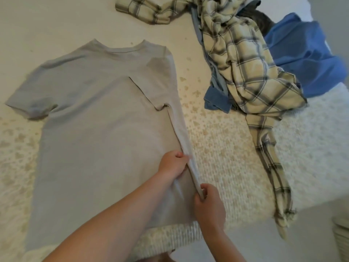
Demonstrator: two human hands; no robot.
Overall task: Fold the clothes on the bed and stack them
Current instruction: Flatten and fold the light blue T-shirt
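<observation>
A grey T-shirt (90, 129) lies flat on the bed (236, 157), near its front edge. Its right side is turned in, so I think the first fold is being made. The left hand (172, 163) pinches the folded edge, and the right hand (208, 203) grips it just below. Next, I think the other sleeve needs folding in too. I count one grey T-shirt, one checked shirt (241, 69), one blue top (306, 59) and one blue denim piece (217, 101), all in a heap, not folded yet.

One grey T-shirt (90, 120), one plaid shirt (245, 72), two blue garments (306, 59), two hands (172, 163).
</observation>
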